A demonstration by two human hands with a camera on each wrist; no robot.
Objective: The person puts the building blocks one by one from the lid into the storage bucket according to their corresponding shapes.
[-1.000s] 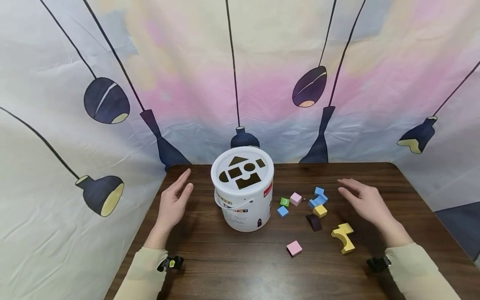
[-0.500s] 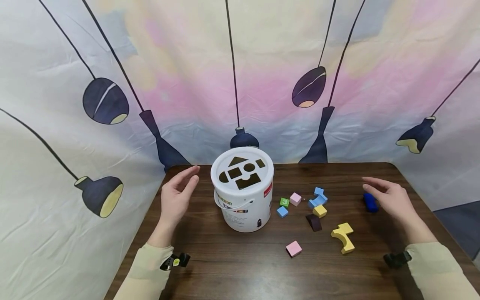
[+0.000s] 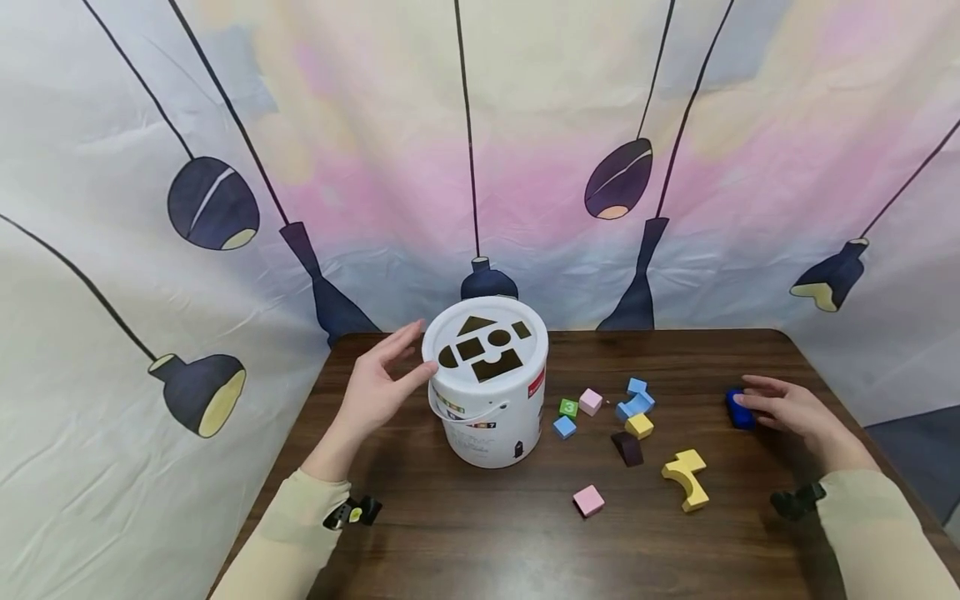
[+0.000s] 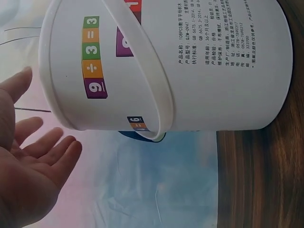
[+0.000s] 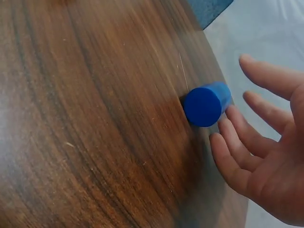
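Note:
A white lidded bucket (image 3: 487,383) stands on the table, shape cut-outs in its lid (image 3: 457,377) and a carry handle (image 4: 154,76) across its side. My left hand (image 3: 381,385) reaches to the left of the lid, thumb tip right at the rim, fingers spread. The left wrist view has this hand (image 4: 33,166) with its fingers apart beside the bucket's top edge. At the far right, my right hand (image 3: 802,417) is right at a dark blue cylinder block (image 3: 739,409). In the right wrist view the cylinder (image 5: 203,106) lies on its side, fingertips close to it and the thumb away.
Between bucket and right hand lie a green cube (image 3: 568,407), a pink cube (image 3: 590,402), light blue blocks (image 3: 636,405), a yellow cube (image 3: 640,426), a dark brown block (image 3: 627,448) and a yellow arch (image 3: 686,482). Another pink block (image 3: 588,501) lies nearer the front. A printed curtain (image 3: 375,167) hangs behind.
My left hand has moved right to the bucket's rim. My right hand has moved right, bringing the blue cylinder, at first hidden, into view, and now lies closer about it.

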